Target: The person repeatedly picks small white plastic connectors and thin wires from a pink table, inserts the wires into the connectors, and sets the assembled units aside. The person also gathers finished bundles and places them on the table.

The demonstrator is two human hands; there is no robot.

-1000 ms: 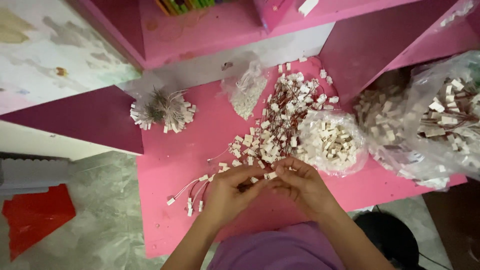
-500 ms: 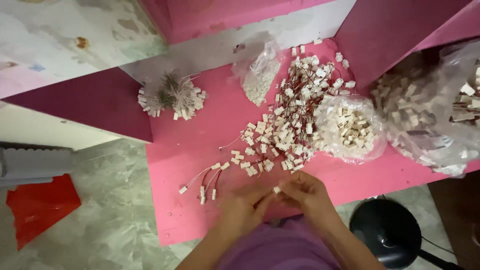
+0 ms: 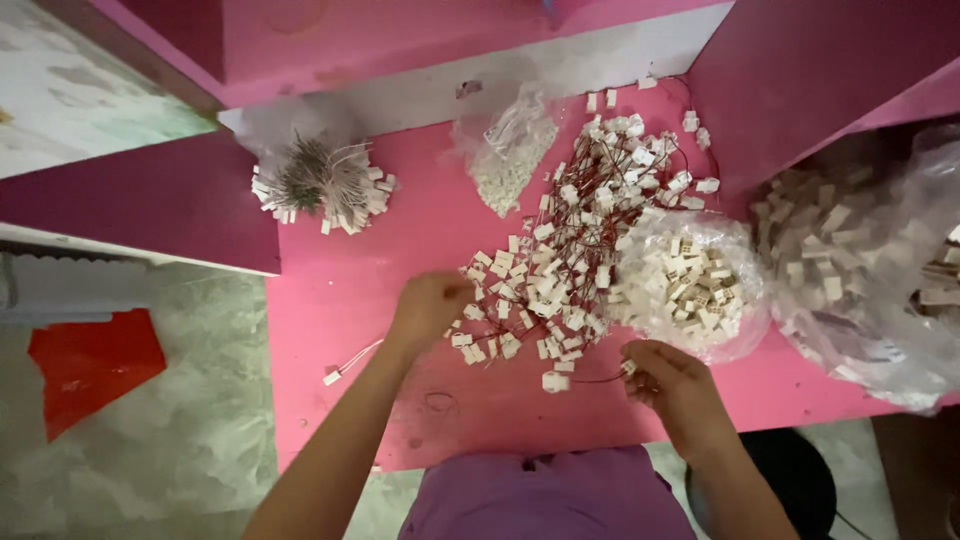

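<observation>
Left hand (image 3: 428, 308) curled, fingers digging into wire pile (image 3: 575, 250) to grab. Right hand (image 3: 672, 378) pinches one red wire (image 3: 598, 380), white plug (image 3: 555, 381) dangling, ready.

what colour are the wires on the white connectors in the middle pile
Red, thin wires joining the white connectors, seen clearly in the head view.

Our hands at the heap of small wired connectors on the pink table

Our left hand (image 3: 428, 310) reaches into the near left edge of the loose pile of white connectors with red wires (image 3: 580, 250); our right hand (image 3: 672, 385) pinches one wired connector (image 3: 585, 380) near the table (image 3: 340, 290) edge, just beside a clear bag of white housings (image 3: 695, 285), with a bundled bunch (image 3: 320, 185) far left
</observation>
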